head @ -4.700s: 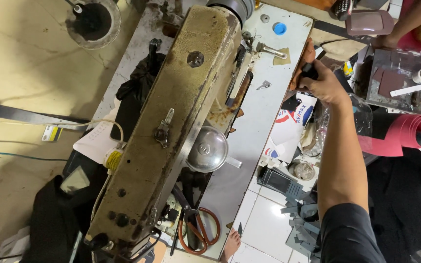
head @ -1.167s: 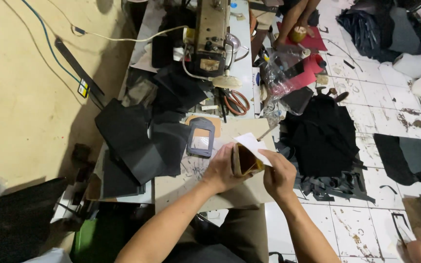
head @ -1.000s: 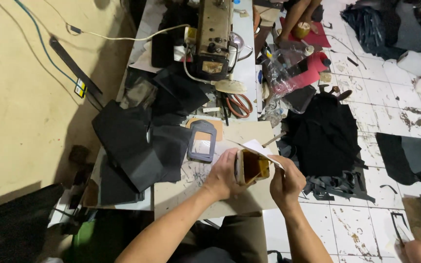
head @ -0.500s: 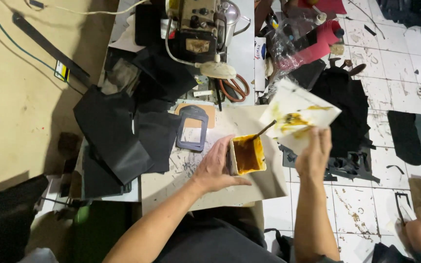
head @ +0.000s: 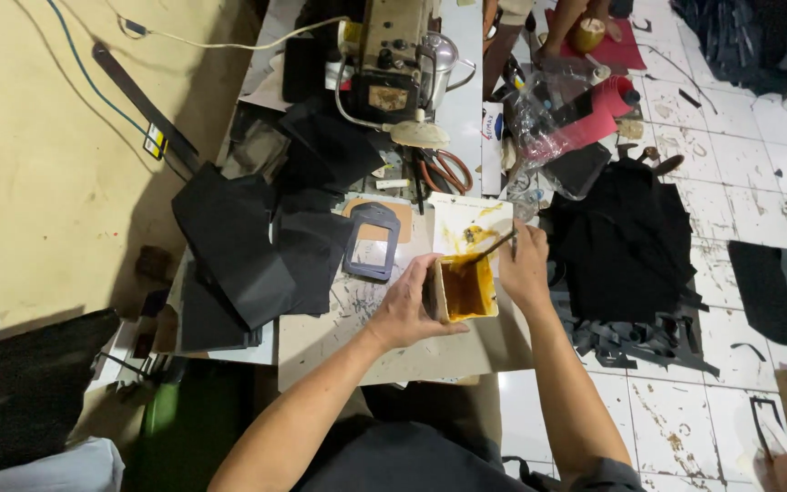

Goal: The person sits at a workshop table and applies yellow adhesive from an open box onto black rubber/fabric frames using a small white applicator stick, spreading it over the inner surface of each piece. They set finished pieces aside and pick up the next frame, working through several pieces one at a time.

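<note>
Lowered since half a second ago, the smeared white sheet [head: 468,226] now lies flat on the table [head: 384,342] instead of hanging raised in the right hand [head: 523,271]. That hand's fingers are pinched closed around a thin stick [head: 494,246], its tip over the sheet, just above the tub. Left hand [head: 404,310] curls half closed around the side of the square tub of amber glue [head: 465,289], holding it on the table beside a grey frame-shaped piece [head: 373,241].
</note>
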